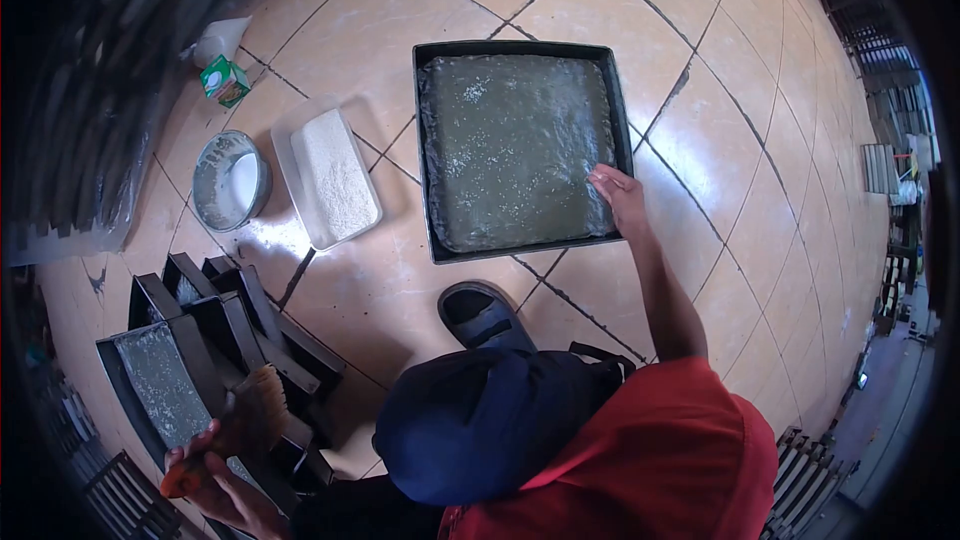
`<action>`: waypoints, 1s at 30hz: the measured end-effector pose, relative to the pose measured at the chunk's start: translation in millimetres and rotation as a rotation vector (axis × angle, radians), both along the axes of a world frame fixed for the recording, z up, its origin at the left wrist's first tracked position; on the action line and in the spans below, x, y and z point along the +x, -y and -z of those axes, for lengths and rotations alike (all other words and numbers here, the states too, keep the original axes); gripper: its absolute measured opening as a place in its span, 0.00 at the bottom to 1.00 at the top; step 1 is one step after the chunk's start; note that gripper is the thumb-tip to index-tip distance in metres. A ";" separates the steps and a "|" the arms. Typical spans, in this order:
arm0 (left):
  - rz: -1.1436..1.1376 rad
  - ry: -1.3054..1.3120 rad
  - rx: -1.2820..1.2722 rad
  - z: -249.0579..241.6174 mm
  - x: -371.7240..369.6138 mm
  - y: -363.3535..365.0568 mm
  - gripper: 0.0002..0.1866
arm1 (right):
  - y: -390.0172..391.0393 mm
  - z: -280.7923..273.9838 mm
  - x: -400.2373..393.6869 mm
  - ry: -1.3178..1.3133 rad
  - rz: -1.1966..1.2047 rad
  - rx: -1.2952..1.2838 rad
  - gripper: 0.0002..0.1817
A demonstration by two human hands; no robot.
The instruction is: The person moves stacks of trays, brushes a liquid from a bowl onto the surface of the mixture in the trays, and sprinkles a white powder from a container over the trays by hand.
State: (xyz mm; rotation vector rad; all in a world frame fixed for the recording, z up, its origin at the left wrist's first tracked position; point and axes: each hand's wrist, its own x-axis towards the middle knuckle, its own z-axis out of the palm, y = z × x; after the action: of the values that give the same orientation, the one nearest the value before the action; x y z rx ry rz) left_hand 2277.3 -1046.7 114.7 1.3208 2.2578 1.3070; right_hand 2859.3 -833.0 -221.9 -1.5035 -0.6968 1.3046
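Note:
A large square black tray (424,155) on the tiled floor holds a flat, dark greenish-grey slab (515,155) scattered with small pale specks. Over the slab's right edge is my right hand (618,195), its fingertips pinched together; what they hold, if anything, is too small to name. At the lower left my left hand (225,490) grips the orange handle of a wide brush (262,405), bristles pointing up. The brush is over several narrow metal pans, one of which (165,380) holds a similar dark, speckled slab.
Left of the tray are a clear plastic container (335,180) of pale grains and a round metal bowl (232,180) with white contents. A green carton (225,82) and a white bag (222,40) lie beyond. A sandaled foot (485,318) is below the tray.

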 end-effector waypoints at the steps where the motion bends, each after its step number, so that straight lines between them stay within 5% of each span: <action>1: -0.001 0.009 0.003 0.4 -0.5 0.3 0.21 | -12.1 -7.0 6.5 -0.006 -0.158 -0.147 0.21; 4: 0.001 0.037 0.025 4.1 -4.2 3.8 0.20 | -58.8 1.3 15.1 -0.058 0.048 0.051 0.21; 7: 0.050 0.012 0.070 0.4 -0.3 0.4 0.18 | -109.0 -6.3 15.8 -0.066 -0.072 0.023 0.19; 10: 0.113 -0.094 0.127 -14.5 22.6 -18.2 0.16 | -140.4 -11.6 12.0 -0.027 0.049 0.137 0.20; 14: 0.152 -0.048 0.151 -13.9 9.1 -6.6 0.19 | -121.3 -17.6 12.8 -0.076 -0.003 0.182 0.18; 17: 0.151 -0.010 0.177 -9.4 -0.4 0.1 0.23 | -73.4 -26.8 19.7 0.011 -0.280 -0.008 0.17; 22: 0.086 -0.199 0.037 -10.3 -11.2 10.7 0.22 | -23.2 -6.9 27.1 0.034 -0.229 -0.070 0.16; 30: -0.004 0.032 0.082 -10.6 -2.0 25.8 0.20 | -118.5 -5.2 -47.5 0.073 -0.179 0.023 0.16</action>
State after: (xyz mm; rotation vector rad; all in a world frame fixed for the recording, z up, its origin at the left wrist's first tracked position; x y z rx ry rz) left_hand 2275.2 -1072.5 125.3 1.3127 2.2079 1.4261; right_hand 2811.9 -714.5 -216.6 -1.5033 -0.9076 1.3750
